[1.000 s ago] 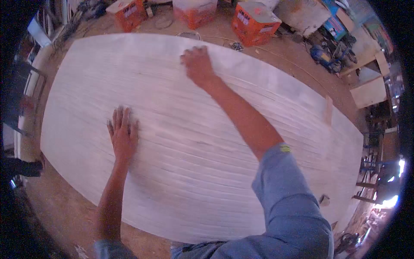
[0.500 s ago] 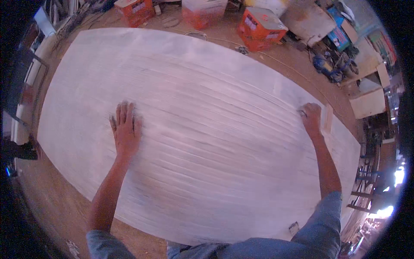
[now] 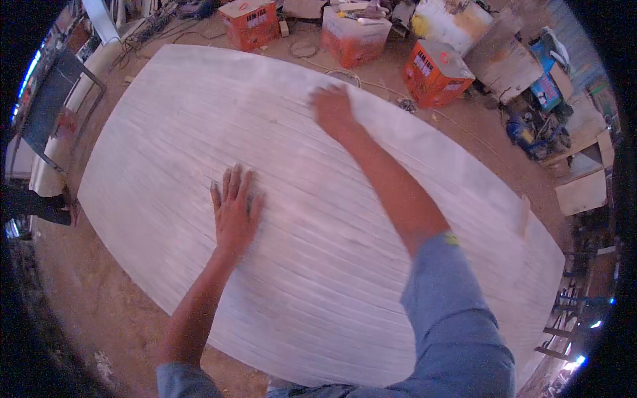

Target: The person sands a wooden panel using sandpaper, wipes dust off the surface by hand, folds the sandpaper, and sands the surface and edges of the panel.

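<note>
- Fingers somewhat spread, the left hand (image 3: 235,215) lies palm down on the large pale panel (image 3: 318,272); the right hand (image 3: 334,111), farther right and near the panel's far edge, has its fingers bent. It is blurred, so I cannot tell whether it pinches anything or touches the surface.
- At far left, a metal frame (image 3: 85,68) stands beyond the panel; below it, another person's dark sleeve (image 3: 40,205) reaches toward the panel's left edge.
- Across the middle, the panel spreads beneath both hands, marked with long streaks.
- Past its far edge, the left orange container (image 3: 250,28) carries pale capitals that seem to start "LEM"; the rest is unclear.
- Next, the middle container (image 3: 353,41), whitish above and orange below, bears loose items; I can read nothing on it.
- Farther right, the right orange container (image 3: 431,76) shows similar capitals, again only partly legible.
- Rightmost on the panel, a narrow strip (image 3: 525,215) lies near the edge.
</note>
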A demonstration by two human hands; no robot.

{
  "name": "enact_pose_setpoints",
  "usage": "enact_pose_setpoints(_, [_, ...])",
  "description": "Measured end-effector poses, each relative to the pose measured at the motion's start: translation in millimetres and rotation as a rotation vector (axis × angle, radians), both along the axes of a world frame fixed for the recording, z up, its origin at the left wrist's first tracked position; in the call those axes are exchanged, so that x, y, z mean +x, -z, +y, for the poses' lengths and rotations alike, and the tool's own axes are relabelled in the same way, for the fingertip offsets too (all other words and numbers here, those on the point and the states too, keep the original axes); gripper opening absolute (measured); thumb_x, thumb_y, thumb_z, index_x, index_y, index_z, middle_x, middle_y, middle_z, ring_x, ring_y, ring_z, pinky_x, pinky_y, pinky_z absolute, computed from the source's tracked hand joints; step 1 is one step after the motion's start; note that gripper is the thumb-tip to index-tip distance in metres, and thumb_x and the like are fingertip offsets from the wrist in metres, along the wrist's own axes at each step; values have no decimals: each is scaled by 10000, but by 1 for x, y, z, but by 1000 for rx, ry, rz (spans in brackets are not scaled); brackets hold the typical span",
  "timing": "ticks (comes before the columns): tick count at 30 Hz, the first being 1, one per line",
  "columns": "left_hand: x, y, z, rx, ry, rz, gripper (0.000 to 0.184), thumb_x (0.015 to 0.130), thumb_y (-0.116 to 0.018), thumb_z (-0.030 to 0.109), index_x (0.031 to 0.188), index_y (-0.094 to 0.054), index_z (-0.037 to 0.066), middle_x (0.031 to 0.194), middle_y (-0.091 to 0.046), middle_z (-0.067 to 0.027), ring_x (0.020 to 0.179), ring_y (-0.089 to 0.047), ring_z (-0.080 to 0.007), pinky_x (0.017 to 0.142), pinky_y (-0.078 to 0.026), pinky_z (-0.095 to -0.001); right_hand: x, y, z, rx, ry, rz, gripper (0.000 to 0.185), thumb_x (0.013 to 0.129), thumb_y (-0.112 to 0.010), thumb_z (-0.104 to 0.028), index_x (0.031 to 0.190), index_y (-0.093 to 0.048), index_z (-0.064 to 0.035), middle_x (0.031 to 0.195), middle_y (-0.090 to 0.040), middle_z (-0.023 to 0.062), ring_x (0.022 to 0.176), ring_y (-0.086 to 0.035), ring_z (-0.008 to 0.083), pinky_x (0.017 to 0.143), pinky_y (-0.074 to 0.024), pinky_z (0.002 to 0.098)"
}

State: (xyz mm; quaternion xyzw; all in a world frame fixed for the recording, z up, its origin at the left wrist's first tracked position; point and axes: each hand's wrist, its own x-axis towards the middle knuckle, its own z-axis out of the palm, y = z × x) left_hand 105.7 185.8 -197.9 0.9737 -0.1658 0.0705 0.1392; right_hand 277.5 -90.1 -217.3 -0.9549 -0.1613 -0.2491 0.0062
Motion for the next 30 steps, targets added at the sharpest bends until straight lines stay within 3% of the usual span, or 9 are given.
enact_pose_setpoints(2, [-1, 1, 1, 12, 8, -3, 536, 925, -496, 283, 1409, -356, 100, 1490, -280, -149, 1396, -209, -320, 1135, -87, -530, -59, 2, -77, -108, 74, 136, 140, 820, -539, -149, 881, -650, -90, 921, -624, 121, 946, -580, 292, 867, -408, 484])
enact_pose_setpoints(6, [0, -1, 1, 27, 8, -19, 533, 919, -504, 273, 1400, -365, 90, 1488, -282, -150, 1395, -207, -324, 1136, -87, -531, -257, -29, -266, -204, 265, 183, 178, 775, -639, -144, 943, -662, -90, 1008, -596, 102, 1002, -521, 320, 914, -363, 508])
enact_pose_setpoints(8, [1, 5, 5, 11, 0, 8, 536, 916, -506, 282, 1394, -370, 80, 1486, -280, -153, 1397, -202, -326, 1134, -85, -539, -283, -60, -268, -175, 359, 347, 218, 771, -660, -163, 972, -646, -81, 1070, -585, 123, 1074, -493, 330, 972, -321, 502])
enact_pose_setpoints(12, [1, 2, 2, 39, -12, 5, 549, 916, -507, 302, 1396, -365, 75, 1481, -281, -163, 1397, -199, -327, 1130, -83, -550, -203, -22, -221, -133, 118, 217, 220, 793, -636, -181, 985, -639, -74, 1048, -589, 126, 1076, -494, 325, 984, -314, 490])
enact_pose_setpoints(16, [3, -2, 0, -20, 12, 47, 544, 914, -510, 337, 1379, -395, 78, 1475, -286, -171, 1397, -202, -324, 1129, -82, -553, -29, -20, -24, -124, 46, 173, 166, 809, -584, -161, 951, -640, -97, 970, -610, 121, 989, -540, 307, 907, -367, 491])
enact_pose_setpoints(18, [5, -5, -1, -22, 2, 52, 541, 913, -512, 347, 1371, -408, 78, 1474, -287, -172, 1396, -205, -324, 1130, -82, -551, 41, -6, 51, -94, -104, -82, 209, 801, -532, -110, 978, -640, -93, 1066, -620, 103, 1047, -538, 309, 947, -360, 545])
enact_pose_setpoints(21, [5, -13, -2, -31, 32, 52, 532, 909, -521, 352, 1357, -433, 80, 1475, -291, -168, 1395, -210, -320, 1131, -83, -543, 88, -29, 122, -150, -4, 172, 249, 833, -511, -130, 1045, -635, -94, 1096, -608, 98, 1055, -539, 290, 945, -360, 544])
enact_pose_setpoints(25, [0, -11, -6, 18, 26, 68, 536, 898, -556, 332, 1367, -427, 106, 1493, -280, -136, 1400, -207, -311, 1133, -75, -535, 55, -24, 78, -123, -9, 154, 232, 837, -534, -156, 1036, -639, -99, 1089, -607, 85, 1053, -534, 275, 949, -349, 529])
enact_pose_setpoints(30, [-5, -15, -9, 2, 20, 16, 501, 904, -561, 276, 1358, -441, 101, 1466, -341, -137, 1393, -235, -293, 1142, -87, -503, -93, -28, -90, -143, 29, 129, 194, 783, -594, -132, 970, -646, -120, 1015, -598, 75, 1034, -528, 278, 923, -358, 487])
